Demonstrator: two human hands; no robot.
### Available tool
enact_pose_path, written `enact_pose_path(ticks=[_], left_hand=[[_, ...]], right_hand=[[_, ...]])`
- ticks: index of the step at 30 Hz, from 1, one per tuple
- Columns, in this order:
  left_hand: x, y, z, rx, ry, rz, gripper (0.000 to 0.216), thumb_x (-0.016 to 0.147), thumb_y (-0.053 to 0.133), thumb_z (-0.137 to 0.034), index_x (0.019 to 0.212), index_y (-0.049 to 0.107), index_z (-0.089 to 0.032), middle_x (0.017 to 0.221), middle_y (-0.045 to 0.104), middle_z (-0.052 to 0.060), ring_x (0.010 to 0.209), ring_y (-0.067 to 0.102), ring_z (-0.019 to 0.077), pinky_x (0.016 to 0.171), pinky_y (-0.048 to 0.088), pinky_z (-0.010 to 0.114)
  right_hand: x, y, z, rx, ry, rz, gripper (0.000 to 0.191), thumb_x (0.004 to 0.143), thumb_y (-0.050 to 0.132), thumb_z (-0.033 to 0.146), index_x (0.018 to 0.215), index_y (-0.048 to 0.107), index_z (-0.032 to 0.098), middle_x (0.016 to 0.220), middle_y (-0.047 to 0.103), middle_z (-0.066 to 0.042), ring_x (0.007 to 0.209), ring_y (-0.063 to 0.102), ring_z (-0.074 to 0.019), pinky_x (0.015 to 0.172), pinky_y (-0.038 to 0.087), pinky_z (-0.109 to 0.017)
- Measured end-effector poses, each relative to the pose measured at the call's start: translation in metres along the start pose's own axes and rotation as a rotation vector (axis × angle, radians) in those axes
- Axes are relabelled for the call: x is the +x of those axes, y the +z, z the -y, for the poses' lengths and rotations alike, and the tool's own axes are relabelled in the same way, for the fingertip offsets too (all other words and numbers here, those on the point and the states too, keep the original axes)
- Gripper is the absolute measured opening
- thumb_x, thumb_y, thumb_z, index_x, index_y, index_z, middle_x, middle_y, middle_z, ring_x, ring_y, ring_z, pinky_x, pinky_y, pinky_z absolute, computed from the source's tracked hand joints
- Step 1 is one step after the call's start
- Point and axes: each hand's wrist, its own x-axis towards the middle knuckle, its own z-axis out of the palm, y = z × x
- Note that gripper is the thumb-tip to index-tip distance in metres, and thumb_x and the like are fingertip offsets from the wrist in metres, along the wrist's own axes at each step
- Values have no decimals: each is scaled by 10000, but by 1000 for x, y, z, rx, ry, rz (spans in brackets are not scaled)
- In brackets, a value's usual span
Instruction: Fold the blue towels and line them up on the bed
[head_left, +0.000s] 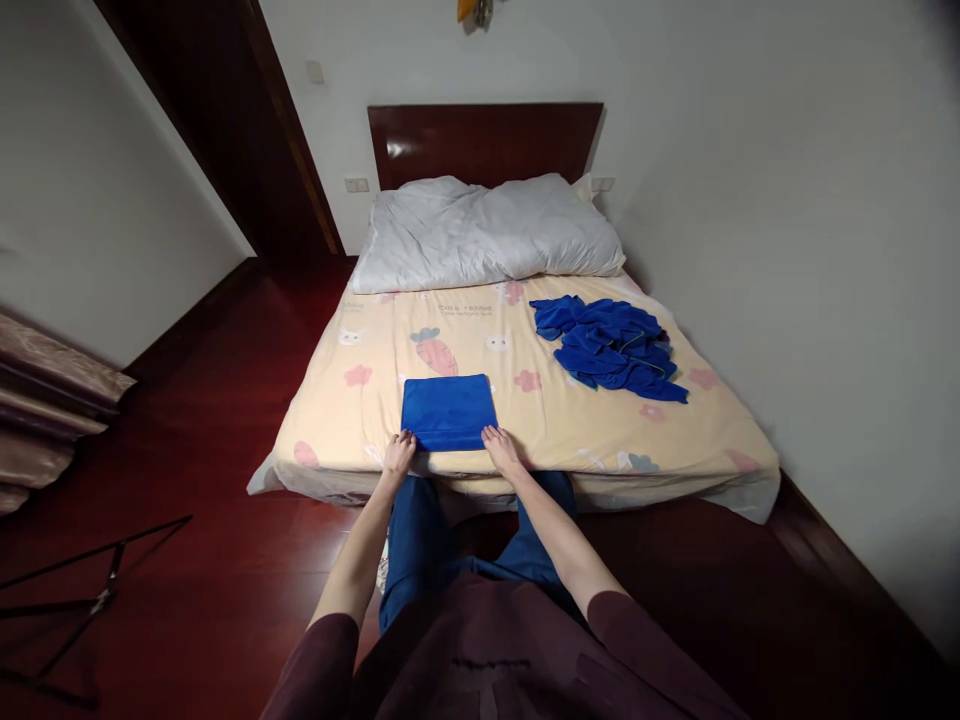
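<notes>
A folded blue cloth (448, 410) lies flat as a neat rectangle near the foot edge of the bed (360, 420), on a pale yellow cartoon-print sheet. My left hand (397, 455) rests at its near left corner, fingers curled down onto the edge. My right hand (501, 450) is at its near right corner, fingers likewise bent onto the cloth. Both hands touch the cloth's near edge; I cannot tell whether they pinch it or just press it. A heap of crumpled blue cloths (611, 347) lies further back on the right side of the bed.
A white duvet (487, 232) is bunched against the dark wooden headboard (484, 140). White walls flank the bed on the right and behind. Dark red wooden floor lies left, with a thin black metal stand (90, 600) and striped fabric (45, 400) at far left.
</notes>
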Motion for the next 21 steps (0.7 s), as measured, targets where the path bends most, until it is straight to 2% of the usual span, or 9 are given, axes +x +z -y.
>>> enact_pose_path(ticks=[5,11,15,19,21], left_hand=[[-22,3,4,-25,35,24,446,918,436,-54,1321,602,-149,1422,579,186,1366,514,277,1101,390,427],[-57,17,-7,-110,16,-3,493,930,403,-58,1365,586,-199,1483,543,117,1407,473,255,1110,404,438],[-56,21,-4,-254,-83,-39,553,859,433,-28,1353,607,-203,1441,587,100,1380,504,238,1093,456,425],[-51,23,2,-493,-156,-105,628,732,450,16,1272,668,-218,1360,650,64,1338,547,216,1153,432,415],[-52,24,5,-605,-202,-145,607,724,447,-1,1242,680,-216,1319,673,65,1298,580,213,1152,437,414]], right_hand=[[-30,-1,-15,81,-53,-19,605,827,408,-30,1356,641,148,1442,578,-126,1381,528,-222,1184,388,-425],[-75,9,-21,246,-34,-134,649,807,394,-30,1368,637,189,1456,580,-63,1397,509,-206,1139,448,-424],[-72,7,-24,396,24,-179,642,775,427,-18,1312,682,225,1387,642,-45,1346,561,-195,1145,453,-422],[-65,5,-27,524,78,-204,632,736,430,-5,1246,719,231,1303,697,-47,1272,618,-193,1145,456,-418],[-66,5,-28,561,114,-215,593,750,434,22,1223,726,230,1270,713,-52,1234,640,-200,1125,471,-414]])
